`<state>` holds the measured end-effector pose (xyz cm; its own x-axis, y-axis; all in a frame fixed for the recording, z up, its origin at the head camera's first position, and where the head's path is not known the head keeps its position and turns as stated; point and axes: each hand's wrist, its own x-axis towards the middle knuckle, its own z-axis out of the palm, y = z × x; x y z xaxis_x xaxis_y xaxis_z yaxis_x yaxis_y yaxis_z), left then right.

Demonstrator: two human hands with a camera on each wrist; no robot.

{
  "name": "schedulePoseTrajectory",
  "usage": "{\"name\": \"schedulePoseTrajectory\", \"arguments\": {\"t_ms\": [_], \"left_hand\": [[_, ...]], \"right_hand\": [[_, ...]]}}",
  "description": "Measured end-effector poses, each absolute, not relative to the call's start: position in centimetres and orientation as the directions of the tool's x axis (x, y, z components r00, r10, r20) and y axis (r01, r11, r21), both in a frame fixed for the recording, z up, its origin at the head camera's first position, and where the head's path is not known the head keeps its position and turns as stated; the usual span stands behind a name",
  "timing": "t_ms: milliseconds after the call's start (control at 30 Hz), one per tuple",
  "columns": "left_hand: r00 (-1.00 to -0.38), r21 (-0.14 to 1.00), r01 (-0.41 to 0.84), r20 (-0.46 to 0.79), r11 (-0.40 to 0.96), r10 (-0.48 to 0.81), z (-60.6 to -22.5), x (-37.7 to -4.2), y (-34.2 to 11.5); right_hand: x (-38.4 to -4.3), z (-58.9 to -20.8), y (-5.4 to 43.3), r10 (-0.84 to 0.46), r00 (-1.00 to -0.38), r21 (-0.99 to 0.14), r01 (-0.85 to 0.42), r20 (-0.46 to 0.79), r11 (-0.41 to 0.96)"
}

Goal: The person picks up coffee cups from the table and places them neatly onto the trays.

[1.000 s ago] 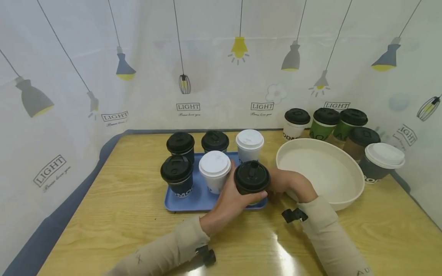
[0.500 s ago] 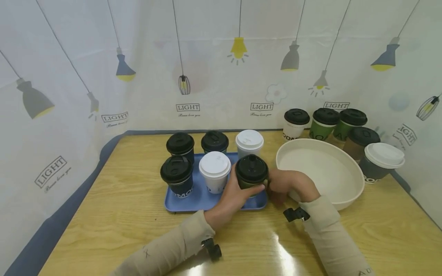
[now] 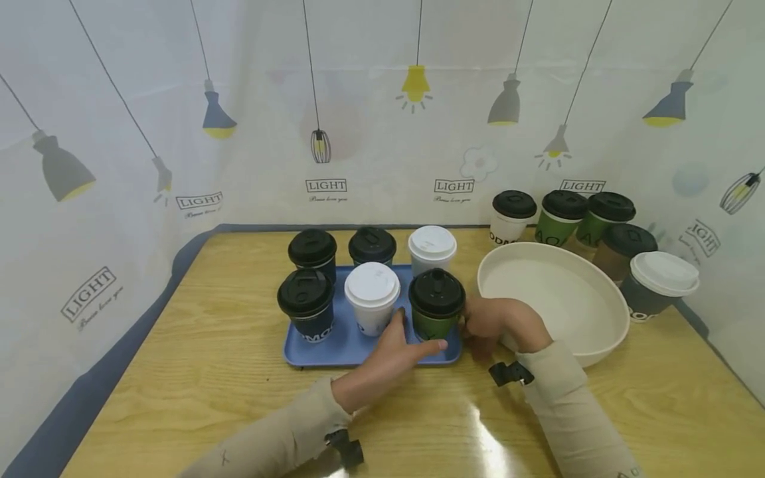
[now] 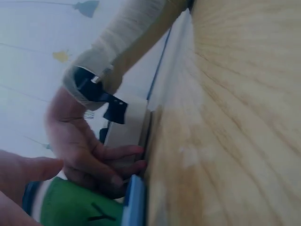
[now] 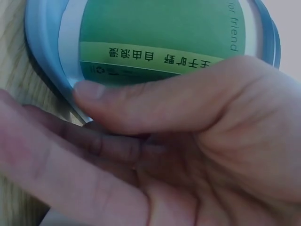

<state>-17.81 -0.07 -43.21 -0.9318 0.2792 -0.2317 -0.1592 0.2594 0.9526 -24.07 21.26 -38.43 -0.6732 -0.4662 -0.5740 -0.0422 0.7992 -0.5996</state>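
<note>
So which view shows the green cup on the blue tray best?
The head view: it shows the green cup upright, black lid and side together. The left wrist view catches only part of its green side; the right wrist view shows its printing close up but cropped.

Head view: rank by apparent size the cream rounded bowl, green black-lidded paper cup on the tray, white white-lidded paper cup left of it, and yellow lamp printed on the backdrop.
1. Cream rounded bowl
2. Green black-lidded paper cup and white white-lidded paper cup: too alike to rank
3. Yellow printed lamp
</note>
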Motion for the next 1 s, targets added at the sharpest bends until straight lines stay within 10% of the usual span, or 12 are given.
{"name": "schedulePoseTrajectory", "arguments": {"t_ms": [333,633,833,1000], "left_hand": [[-0.893,0.84,0.28,0.05,0.465,0.447,-38.5,-15.0,-5.1],[-0.823,0.802,0.552,0.568,0.228,-0.005,-32.6,-17.1,-11.1],[-0.889,0.879,0.308,0.402,0.365,-0.22,-32.6,-22.3,-18.5],[-0.995,0.817,-0.076,-0.099,0.572,0.009,-36.5,-25.9,-24.2]], "right_hand": [[-24.1,-38.9,20.6,-0.43,-0.656,-0.593,0.032,-0.62,0.805],[-23.9,-39.0,20.8,-0.424,-0.671,-0.616,0.063,-0.609,0.785],[-24.2,-39.4,21.0,-0.435,-0.679,-0.637,0.064,-0.592,0.768],[-24.3,-39.7,21.2,-0.485,-0.668,-0.698,0.073,-0.565,0.712]]}}
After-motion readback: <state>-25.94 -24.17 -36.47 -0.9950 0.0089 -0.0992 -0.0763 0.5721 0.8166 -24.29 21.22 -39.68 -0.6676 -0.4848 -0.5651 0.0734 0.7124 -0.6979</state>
